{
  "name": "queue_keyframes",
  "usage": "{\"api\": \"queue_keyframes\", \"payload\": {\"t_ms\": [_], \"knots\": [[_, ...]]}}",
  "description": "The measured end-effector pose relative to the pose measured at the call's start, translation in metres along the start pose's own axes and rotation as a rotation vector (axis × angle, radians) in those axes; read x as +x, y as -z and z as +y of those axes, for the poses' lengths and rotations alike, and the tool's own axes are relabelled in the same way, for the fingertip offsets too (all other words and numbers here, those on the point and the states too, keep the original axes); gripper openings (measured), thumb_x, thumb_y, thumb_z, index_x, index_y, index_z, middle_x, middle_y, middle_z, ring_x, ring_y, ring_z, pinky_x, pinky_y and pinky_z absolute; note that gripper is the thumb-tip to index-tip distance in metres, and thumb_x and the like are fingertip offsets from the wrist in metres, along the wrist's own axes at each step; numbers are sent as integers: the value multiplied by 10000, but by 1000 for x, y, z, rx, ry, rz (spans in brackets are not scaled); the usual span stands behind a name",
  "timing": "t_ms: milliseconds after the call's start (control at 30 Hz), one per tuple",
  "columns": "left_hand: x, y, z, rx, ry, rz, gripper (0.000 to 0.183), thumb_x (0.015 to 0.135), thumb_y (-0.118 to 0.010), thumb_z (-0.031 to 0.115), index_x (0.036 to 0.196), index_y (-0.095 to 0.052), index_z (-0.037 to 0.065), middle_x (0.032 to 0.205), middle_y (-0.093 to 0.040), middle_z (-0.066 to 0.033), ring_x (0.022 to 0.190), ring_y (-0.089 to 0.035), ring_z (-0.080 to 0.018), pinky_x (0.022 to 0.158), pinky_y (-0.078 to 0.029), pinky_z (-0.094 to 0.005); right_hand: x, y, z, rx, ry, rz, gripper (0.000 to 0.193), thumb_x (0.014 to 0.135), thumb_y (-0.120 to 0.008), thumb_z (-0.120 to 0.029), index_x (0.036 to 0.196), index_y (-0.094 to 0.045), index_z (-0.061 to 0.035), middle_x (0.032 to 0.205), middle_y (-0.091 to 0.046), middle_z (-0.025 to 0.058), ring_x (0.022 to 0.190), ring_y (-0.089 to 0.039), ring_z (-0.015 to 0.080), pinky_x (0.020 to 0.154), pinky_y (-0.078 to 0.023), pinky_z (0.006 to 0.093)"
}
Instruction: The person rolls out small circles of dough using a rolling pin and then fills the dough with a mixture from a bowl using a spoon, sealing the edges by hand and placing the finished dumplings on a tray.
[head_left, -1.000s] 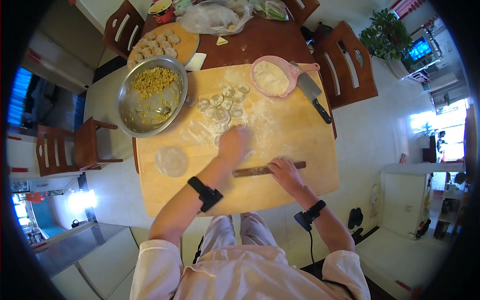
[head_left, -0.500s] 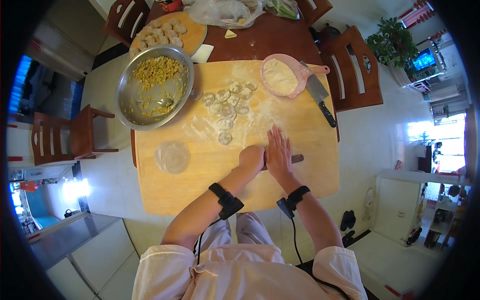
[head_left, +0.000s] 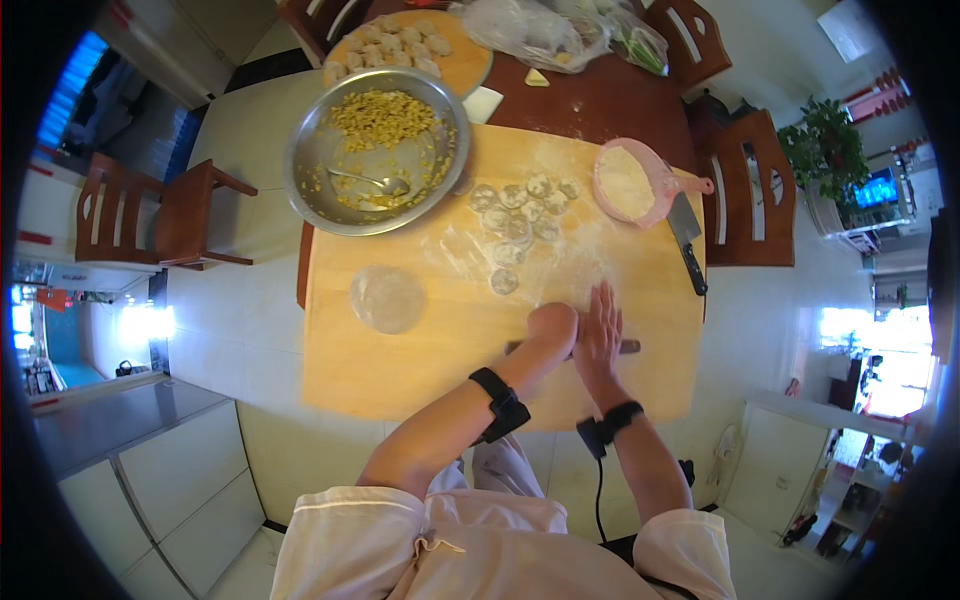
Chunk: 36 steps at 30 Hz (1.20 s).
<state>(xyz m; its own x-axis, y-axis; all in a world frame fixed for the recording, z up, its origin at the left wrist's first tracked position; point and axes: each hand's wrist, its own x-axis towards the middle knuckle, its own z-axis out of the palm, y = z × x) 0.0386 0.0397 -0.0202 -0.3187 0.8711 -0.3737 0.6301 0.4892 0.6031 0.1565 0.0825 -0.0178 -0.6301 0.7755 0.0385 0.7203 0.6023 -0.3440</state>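
Where the wooden board point(head_left: 350, 370) comes toward the body, right of middle and nearer its near edge: one rolling pin point(head_left: 629, 347), dark brown, lying crosswise beneath the hands, both ends showing. Handling, by judgement: stiff, fairly light, perhaps slick with flour; best taken near the ends or worked under a flat palm.

Right hand point(head_left: 599, 335): laid across the pin, fingers straight toward the far edge, clasping nothing visible.

Left hand point(head_left: 553, 325): close beside the right, rounded like a fist; fingertips hidden, so what they grasp, if anything, cannot be told.

Toward the board's left edge: one dough disc point(head_left: 388, 299), pale, thin, flat; likely soft and easily torn, to be lifted by its rim with spread fingers.

Middle of board, toward the far edge: small dough pieces point(head_left: 504, 281), round, floured, clustered; loose flour point(head_left: 455, 255) around.

Far right corner: pink scoop point(head_left: 660, 185) of flour; knife point(head_left: 690, 245) along the right edge, handle nearest.

Far left corner: metal bowl point(head_left: 452, 135), overhanging, with yellowish filling point(head_left: 380, 118) and spoon point(head_left: 395, 186).

Beyond, on the tabletop point(head_left: 560, 95): round board point(head_left: 468, 60) of dumplings point(head_left: 400, 45), left; plastic bag point(head_left: 545, 30), far edge.
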Motion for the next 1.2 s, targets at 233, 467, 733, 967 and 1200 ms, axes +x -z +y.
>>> {"api": "queue_keyframes", "payload": {"t_ms": [233,467,733,967,1200], "knots": [[-22,1,-24,-283,-38,75,75,752,-653,154,758,-688,88,758,-665,-171,769,-662,-354,664,-506,-468,-49,21,-12,-155,72,-108,539,946,-467,-191,1452,-380,-24,1550,-327,180,1430,-304,375,1135,-225,566],[-5,1,-19,47,-160,107,85,744,-663,177,761,-704,104,763,-684,-134,724,-677,-306,660,-524,-439,-10,0,-6,-82,90,-27,590,923,-493,-208,1470,-356,-33,1579,-272,177,1448,-274,362,1140,-194,584],[-24,9,-40,-294,-121,67,129,721,-670,211,751,-671,85,755,-663,-169,724,-653,-368,635,-504,-475,-32,6,-6,-156,66,-82,535,963,-430,-247,1451,-391,-31,1564,-302,178,1443,-285,361,1132,-237,556],[-5,10,-38,-38,-142,88,154,772,-656,233,807,-713,95,746,-665,-158,735,-657,-356,658,-502,-470,-36,5,-10,-117,70,-62,569,933,-496,-247,1439,-396,-7,1563,-295,186,1438,-296,354,1138,-219,578],[-21,9,-42,-185,-175,57,125,753,-660,160,839,-713,86,773,-670,-181,726,-653,-366,656,-496,-480,-22,5,-13,-121,44,-61,576,914,-511,-236,1435,-405,-14,1556,-306,192,1432,-295,383,1120,-246,578]]}}
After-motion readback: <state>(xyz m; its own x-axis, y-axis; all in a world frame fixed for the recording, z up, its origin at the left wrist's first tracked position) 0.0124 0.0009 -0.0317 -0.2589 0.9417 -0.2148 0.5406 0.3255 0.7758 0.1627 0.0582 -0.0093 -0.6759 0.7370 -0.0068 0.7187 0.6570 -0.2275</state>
